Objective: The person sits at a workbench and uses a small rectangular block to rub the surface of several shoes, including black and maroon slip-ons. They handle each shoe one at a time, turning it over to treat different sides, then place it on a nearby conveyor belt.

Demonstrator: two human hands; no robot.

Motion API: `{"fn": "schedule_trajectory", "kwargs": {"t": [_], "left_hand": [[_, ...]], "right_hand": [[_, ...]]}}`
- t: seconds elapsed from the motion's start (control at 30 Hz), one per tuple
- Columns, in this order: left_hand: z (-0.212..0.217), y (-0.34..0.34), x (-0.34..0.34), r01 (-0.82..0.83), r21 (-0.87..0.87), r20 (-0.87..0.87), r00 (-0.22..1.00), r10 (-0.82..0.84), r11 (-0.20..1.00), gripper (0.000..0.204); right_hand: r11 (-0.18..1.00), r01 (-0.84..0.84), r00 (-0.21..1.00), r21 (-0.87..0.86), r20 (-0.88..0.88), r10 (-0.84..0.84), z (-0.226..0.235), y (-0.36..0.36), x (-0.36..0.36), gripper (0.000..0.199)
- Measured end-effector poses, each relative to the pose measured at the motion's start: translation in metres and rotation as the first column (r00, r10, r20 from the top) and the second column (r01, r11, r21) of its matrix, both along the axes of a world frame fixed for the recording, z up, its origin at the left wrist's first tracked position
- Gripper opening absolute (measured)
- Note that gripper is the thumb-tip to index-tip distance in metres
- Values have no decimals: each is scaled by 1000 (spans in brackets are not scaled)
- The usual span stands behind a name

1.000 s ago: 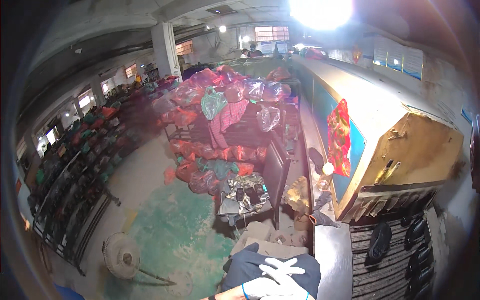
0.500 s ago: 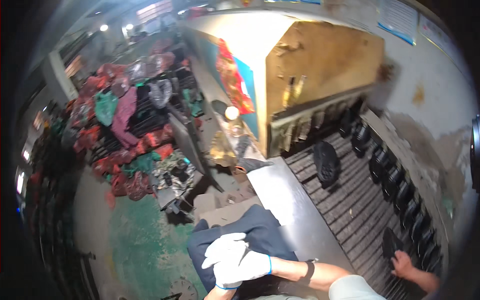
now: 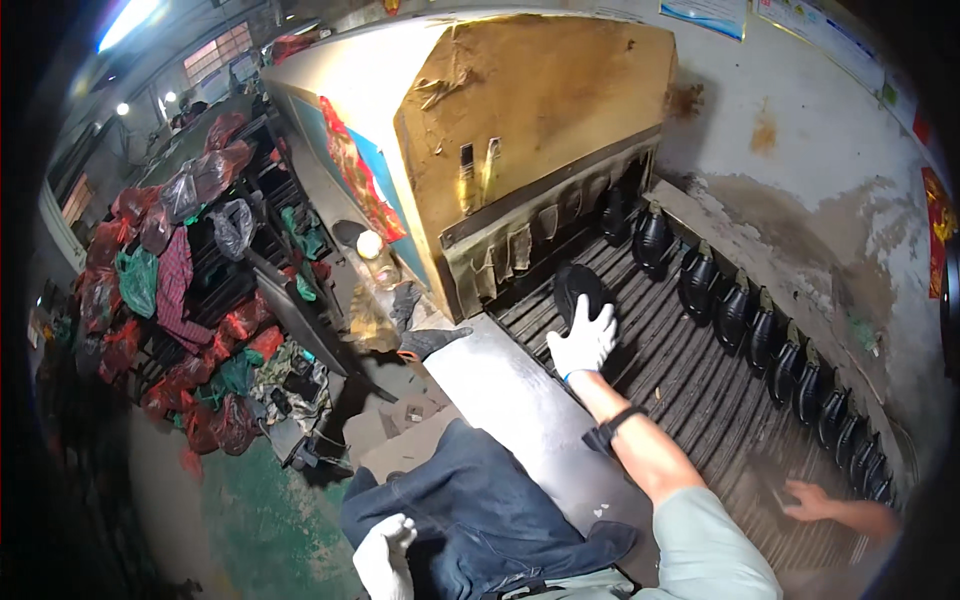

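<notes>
My right hand point(image 3: 585, 342), in a white glove, reaches over the slatted conveyor with its thumb spread away from the fingers. Its fingertips meet the near end of a black shoe point(image 3: 578, 285), which seems to lie sole up; whether they grip it is hard to see. Low in the view, my left hand point(image 3: 384, 560), also gloved in white, is loosely curved with no object visible in it. Beside it a dark blue cloth point(image 3: 480, 500) lies in front of me. Several black shoes point(image 3: 735, 310) stand in a row along the conveyor's far right side.
A metal plate point(image 3: 510, 400) borders the slatted conveyor point(image 3: 690, 400), which runs into a large box-shaped machine point(image 3: 540, 100) with hanging flaps. Another person's bare hand point(image 3: 808, 502) is over the conveyor at right. Racks with red and green bags point(image 3: 140, 280) stand left.
My hands have come apart: the right has stretched out to the shoe, the left has dropped lower left. The view has turned rightward, and the shoe sits closer to the machine's flaps.
</notes>
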State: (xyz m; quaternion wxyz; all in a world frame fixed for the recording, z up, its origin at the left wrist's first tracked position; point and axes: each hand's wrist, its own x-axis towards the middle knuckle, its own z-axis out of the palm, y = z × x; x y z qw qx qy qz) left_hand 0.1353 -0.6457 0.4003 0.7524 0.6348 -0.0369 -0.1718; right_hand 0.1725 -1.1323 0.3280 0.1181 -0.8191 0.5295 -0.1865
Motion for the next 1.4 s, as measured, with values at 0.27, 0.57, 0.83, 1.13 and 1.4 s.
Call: {"fn": "schedule_trajectory", "kwargs": {"t": [0.27, 0.57, 0.83, 1.13, 1.4], "left_hand": [[-9, -41, -5, 383, 11, 106, 918, -382, 924, 65], [-19, -114, 27, 203, -509, -318, 858, -402, 836, 93], [4, -50, -5, -47, -659, -556, 703, -443, 751, 97], [-41, -13, 40, 243, 77, -90, 967, -236, 967, 80], [-53, -43, 58, 257, -353, -169, 928, -332, 899, 69]], "right_hand": [[993, 19, 983, 118, 179, -40, -54, -43, -27, 83], [464, -855, 490, 232, 656, 574, 57, 211, -157, 89], [972, 33, 979, 234, 190, -79, -70, 11, -41, 119], [952, 35, 962, 303, 249, -114, -142, -111, -14, 100], [552, -313, 438, 773, 633, -638, -113, -77, -33, 52]]}}
